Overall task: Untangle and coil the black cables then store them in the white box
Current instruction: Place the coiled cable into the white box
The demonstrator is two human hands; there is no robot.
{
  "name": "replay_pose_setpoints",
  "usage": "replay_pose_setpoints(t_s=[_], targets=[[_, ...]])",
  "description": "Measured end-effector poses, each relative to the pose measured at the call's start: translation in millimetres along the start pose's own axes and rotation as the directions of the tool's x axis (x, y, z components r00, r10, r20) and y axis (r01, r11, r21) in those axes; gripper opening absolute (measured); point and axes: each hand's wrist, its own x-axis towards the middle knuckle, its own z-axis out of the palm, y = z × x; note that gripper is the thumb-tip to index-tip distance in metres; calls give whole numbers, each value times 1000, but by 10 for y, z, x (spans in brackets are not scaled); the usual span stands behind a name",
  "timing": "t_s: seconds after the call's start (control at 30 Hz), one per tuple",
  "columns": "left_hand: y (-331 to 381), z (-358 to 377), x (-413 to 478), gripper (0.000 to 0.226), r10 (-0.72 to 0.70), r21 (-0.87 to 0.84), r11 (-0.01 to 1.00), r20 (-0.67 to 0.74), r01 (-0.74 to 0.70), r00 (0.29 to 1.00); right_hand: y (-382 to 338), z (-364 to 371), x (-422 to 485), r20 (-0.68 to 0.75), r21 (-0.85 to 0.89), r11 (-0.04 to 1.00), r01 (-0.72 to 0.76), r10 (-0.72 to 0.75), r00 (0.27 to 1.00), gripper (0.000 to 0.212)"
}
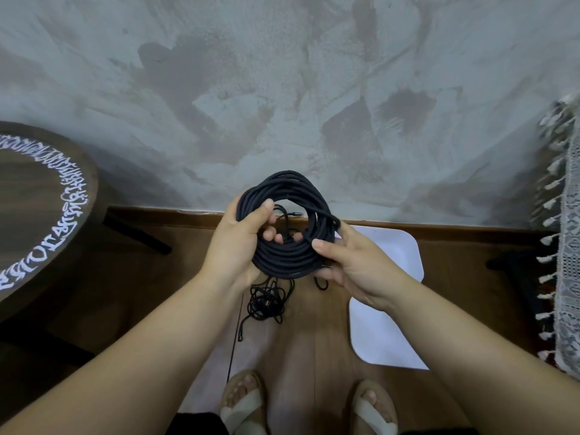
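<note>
Left grip (238,246) clenched round the coil of black cable (284,262), right grip (354,268) pinching its side: best keep the loops tight while lowering into the white box (392,309).

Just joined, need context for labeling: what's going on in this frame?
A person stands holding a coiled black cable in both hands. The left hand grips its left side and the right hand pinches its lower right. A thinner black cable lies tangled on the floor below, not yet coiled. A white object, likely the white box, sits on the floor to the right, with no cable visible in it.
</note>
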Motion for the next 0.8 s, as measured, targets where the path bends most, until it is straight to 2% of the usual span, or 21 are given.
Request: replay_pose_setpoints(t_s=[0.1,0.2,0.4,0.47,0.53,0.8], targets=[[-145,-81,64,7,-73,-12,997,-87,72,994,113,-51,65,3,14,999,-53,53,999,34],[-434,-181,151,5,-142,38,988,-150,149,978,280,-203,154,-3,53,984,-169,170,986,30],[-1318,-71,524,6,-358,100,919,-196,382,913,695,-991,290,-153,126,925,-358,374,915,31],[-1665,17,757,13,-414,139,889,-163,436,896,826,-1355,353,-215,140,920,-366,389,896,32],[-1998,125,1032,19,-424,251,860,-136,445,895,917,-1725,454,-289,116,927,-357,375,881,35],[-2909,573,2044,49,-391,542,716,-212,441,896,1318,-2795,1153,-414,218,928,-303,369,832,29]])
